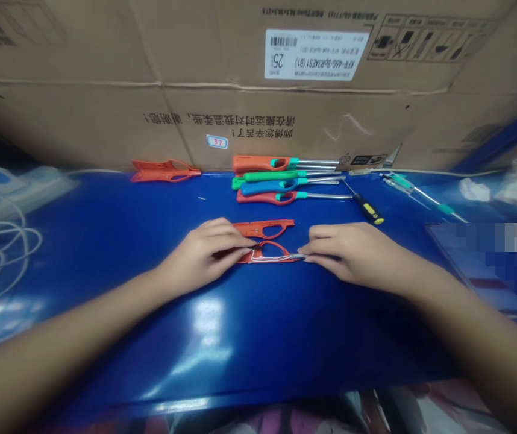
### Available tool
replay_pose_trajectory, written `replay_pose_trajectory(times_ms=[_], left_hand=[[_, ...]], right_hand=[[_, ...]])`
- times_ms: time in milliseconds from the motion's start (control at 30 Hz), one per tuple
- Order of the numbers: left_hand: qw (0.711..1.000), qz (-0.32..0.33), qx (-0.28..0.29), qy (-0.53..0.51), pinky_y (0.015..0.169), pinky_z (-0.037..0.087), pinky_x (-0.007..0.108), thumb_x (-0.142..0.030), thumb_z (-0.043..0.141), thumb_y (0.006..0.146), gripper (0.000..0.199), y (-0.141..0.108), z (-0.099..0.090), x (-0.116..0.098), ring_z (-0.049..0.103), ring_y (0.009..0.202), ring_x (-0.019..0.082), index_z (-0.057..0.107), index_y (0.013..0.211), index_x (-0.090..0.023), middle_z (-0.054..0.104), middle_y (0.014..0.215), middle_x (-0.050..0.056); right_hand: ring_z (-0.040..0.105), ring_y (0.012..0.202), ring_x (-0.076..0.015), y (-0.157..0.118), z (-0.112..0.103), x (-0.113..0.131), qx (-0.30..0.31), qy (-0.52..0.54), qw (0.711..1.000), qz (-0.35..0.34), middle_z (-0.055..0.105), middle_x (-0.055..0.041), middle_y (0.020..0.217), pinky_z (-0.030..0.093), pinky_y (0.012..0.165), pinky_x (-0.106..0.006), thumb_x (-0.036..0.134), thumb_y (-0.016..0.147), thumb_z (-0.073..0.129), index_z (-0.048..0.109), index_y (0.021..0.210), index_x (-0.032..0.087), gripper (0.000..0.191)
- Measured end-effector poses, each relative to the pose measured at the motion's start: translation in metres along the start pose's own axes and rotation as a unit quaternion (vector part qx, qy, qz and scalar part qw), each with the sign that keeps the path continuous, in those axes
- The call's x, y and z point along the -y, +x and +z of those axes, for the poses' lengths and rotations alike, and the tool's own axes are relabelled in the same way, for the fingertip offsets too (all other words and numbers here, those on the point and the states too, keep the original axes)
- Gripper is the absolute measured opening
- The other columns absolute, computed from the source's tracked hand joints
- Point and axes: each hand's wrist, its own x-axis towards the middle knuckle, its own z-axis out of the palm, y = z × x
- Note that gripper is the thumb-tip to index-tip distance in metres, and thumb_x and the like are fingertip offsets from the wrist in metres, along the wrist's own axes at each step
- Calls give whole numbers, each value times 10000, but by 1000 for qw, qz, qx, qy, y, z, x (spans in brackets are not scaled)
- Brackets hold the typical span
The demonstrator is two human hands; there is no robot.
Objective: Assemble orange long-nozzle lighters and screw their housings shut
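Observation:
An open orange lighter shell half [281, 247] lies on the blue table, with a white wire [270, 259] running along it. My left hand [208, 250] is closed at its left end, fingertips pinching a small dark part [255, 246] over the shell. At the other end, my right hand [349, 250] pinches a thin metal piece [298, 256] where the wire ends; the fingers hide most of it. Just behind lies a second orange shell half [276, 228], its left end partly covered by my left hand.
Assembled lighters [281, 187] in several colours lie along the back, beside a black and yellow screwdriver [369, 208]. More orange shells [166, 172] are at back left. A large cardboard box [222, 60] stands behind. Coiled white cable [0, 253] lies left, a clear-handled tool [398, 182] right.

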Motion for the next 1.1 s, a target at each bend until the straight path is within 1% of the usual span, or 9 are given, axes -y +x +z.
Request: replay_pose_trajectory(times_ms=[167,300,400,467,600,700,867,1000,1100], left_hand=[[1000,2,1,4,804,529,316,-188,614,961,183,0,0,0,649,882,178,735,1097,-182,745,975,73],[1000,11,-3,4,786,518,303,-182,634,950,174,1,2,-1,644,846,167,740,1087,-174,745,945,67],[1000,11,-1,-5,787,513,303,-181,655,937,178,1,3,-2,643,841,167,743,1091,-172,742,926,65],[1000,11,-2,-15,787,514,303,-183,664,931,182,0,4,-4,647,838,168,746,1093,-173,742,918,64],[999,9,-7,-34,792,518,303,-179,672,924,179,0,7,-7,654,827,164,753,1084,-174,744,899,59],[999,10,-8,-39,797,521,305,-173,667,927,182,0,8,-8,650,827,161,755,1087,-171,746,896,58],[1000,-1,-10,-29,798,530,307,-178,652,939,202,-1,7,-10,646,843,164,745,1119,-174,749,920,60],[1000,-9,-16,-16,817,539,312,-173,654,934,245,-2,7,-12,660,858,169,723,1169,-160,751,943,69],[999,-2,-29,-14,831,543,302,-158,659,926,241,-2,8,-14,681,876,169,725,1158,-150,759,963,75]], right_hand=[[612,880,-218,0,-2,0,-9,6,1000,-19,699,-47,875,451,724,-330,257,970,564,753,1004,217,196],[594,937,-218,3,-2,0,-5,87,996,0,694,-70,997,457,819,-353,305,942,621,723,1048,204,178],[578,921,-203,7,3,2,-16,141,990,22,684,-60,979,441,854,-361,321,949,618,703,960,198,150],[571,888,-190,10,6,5,-10,173,983,59,677,-46,917,439,828,-345,297,946,617,682,880,193,139],[578,787,-162,14,8,13,41,239,954,178,659,-20,834,442,712,-292,283,911,644,656,797,199,141],[569,711,-140,16,6,16,56,246,943,216,644,-9,794,430,650,-273,247,895,646,613,739,193,169],[579,780,-158,13,4,16,48,205,961,182,641,-16,824,433,706,-292,253,912,637,600,763,197,164],[586,915,-171,10,7,25,-20,187,975,122,631,-24,998,449,793,-309,224,924,605,610,947,222,24],[601,926,-159,10,12,36,-37,197,975,92,612,-24,1096,480,789,-296,207,928,593,592,1062,233,136]])
